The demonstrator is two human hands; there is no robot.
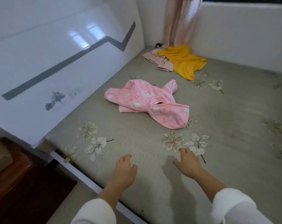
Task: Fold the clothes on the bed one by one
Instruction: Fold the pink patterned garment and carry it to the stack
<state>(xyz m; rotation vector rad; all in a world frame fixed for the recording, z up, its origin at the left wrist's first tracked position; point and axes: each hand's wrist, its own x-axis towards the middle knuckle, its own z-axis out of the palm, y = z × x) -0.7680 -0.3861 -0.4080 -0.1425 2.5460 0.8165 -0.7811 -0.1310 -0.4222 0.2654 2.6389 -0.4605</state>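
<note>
A crumpled pink printed garment (146, 102) lies in the middle of the bed (226, 143), which has a grey sheet with a flower pattern. Farther back, in the corner, a yellow garment (183, 62) is spread loosely beside a pale pink one (154, 59). My left hand (125, 168) and my right hand (188, 162) hover over the sheet near the front edge, both with relaxed fingers and holding nothing. Both are well short of the pink printed garment.
A glossy white headboard (56, 62) runs along the left side. A pink curtain (179, 21) hangs in the far corner beside a white wall (242, 34). A dark wooden piece of furniture (20, 183) stands at the lower left, off the bed.
</note>
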